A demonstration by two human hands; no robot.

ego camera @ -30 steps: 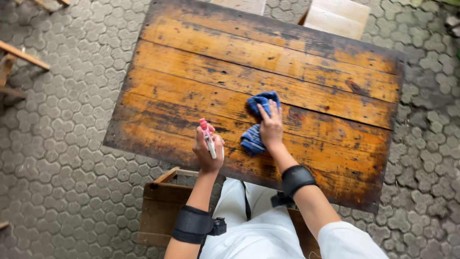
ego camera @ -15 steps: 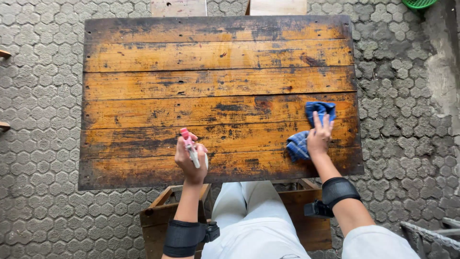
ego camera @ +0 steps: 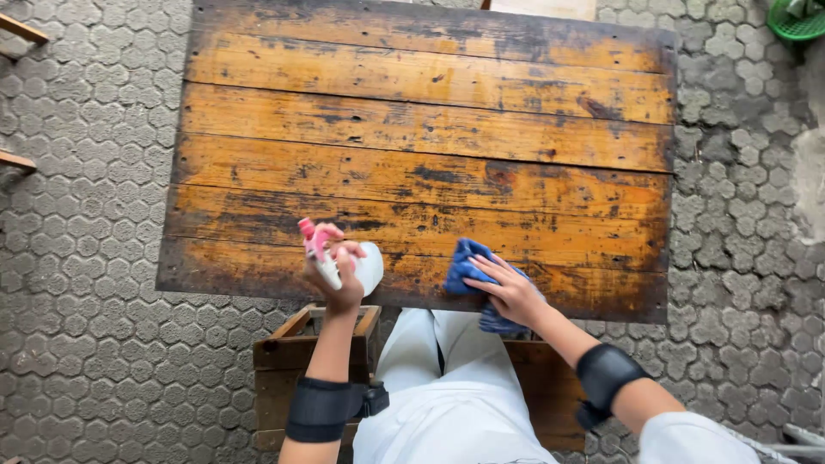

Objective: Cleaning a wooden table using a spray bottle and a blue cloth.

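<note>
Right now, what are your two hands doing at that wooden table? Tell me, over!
Left hand grips white spray bottle with pink trigger, above near table edge. Right hand flat on blue cloth at that edge. Nothing in the way.

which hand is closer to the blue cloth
Right. The right hand lies flat on the blue cloth at the wooden table's near edge; the left hand holds a spray bottle apart, beside it.

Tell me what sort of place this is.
Probably an outdoor patio or yard seating area: the ground is hexagonal paving, and a weathered wooden plank table stands on it. The left hand holds a spray bottle; the right hand presses a blue cloth.
</note>
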